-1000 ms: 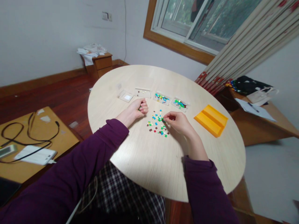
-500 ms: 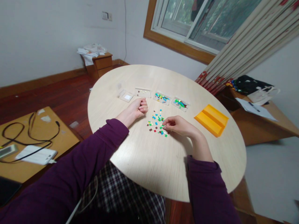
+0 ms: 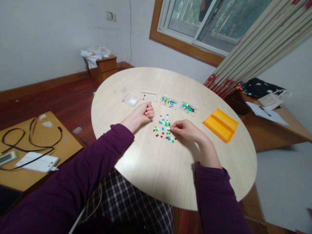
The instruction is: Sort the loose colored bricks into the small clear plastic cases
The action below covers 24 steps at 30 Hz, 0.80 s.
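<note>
Several small flat coloured pieces [image 3: 162,129], green, blue, red, brown and yellow, lie scattered on the round table [image 3: 151,162]. At the right side of this pile my right hand [image 3: 184,130] has thumb and forefinger pinched together; whatever is between the tips is too small to make out. My left hand [image 3: 145,112] rests curled on the table, left of the pile, and its palm is hidden. Just beyond the hands are a clear tray of brown and yellow bits [image 3: 148,96], a clear tray of mixed pieces [image 3: 168,102] and another clear tray [image 3: 188,108].
A small clear box [image 3: 131,100] with a white square in it stands behind my left wrist. On the right lies a two-part yellow tray [image 3: 220,125]. A wooden side table [image 3: 65,156] at the left carries a white power bank [image 3: 37,161] and a black cable.
My right hand's fingertips have shifted slightly up at the pile's right edge. The left hand stays where it was.
</note>
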Each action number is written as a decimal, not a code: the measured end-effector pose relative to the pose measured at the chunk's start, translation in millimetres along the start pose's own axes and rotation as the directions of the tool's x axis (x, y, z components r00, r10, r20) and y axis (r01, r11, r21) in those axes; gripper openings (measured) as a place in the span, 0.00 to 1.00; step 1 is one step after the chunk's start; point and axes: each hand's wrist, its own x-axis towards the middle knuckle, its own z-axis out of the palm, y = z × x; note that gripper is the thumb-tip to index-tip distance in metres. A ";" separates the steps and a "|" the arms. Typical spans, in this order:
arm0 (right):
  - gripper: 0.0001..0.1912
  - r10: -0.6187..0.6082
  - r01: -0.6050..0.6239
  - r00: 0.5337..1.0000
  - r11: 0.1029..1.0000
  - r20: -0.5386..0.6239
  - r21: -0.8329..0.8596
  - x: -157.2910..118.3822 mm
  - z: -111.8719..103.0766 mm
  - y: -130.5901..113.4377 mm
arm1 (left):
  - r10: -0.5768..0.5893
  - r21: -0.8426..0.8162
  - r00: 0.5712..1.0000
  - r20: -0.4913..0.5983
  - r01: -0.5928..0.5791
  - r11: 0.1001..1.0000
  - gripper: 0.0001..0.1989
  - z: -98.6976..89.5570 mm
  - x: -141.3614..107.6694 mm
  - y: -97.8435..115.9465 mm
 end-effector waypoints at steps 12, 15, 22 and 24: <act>0.09 0.012 -0.011 0.996 1.000 -0.088 0.016 -0.4 -1.0 -1.9 | 0.011 -0.124 0.999 -0.044 -0.016 0.992 0.16 2.4 0.0 -1.2; 0.07 0.009 -0.004 0.998 0.997 -0.065 0.076 -1.6 1.7 -5.9 | 0.029 -0.149 0.996 -0.084 -0.041 0.988 0.14 3.4 0.1 -2.2; 0.07 -0.046 0.056 0.993 0.994 -0.105 0.090 0.6 8.3 -11.6 | 0.064 -0.177 0.985 -0.159 -0.093 0.980 0.11 5.6 1.0 -6.0; 0.07 -0.054 0.064 0.987 0.996 -0.151 0.059 2.4 8.8 -11.3 | 0.065 -0.151 0.985 -0.160 -0.089 0.984 0.10 5.5 0.6 -6.3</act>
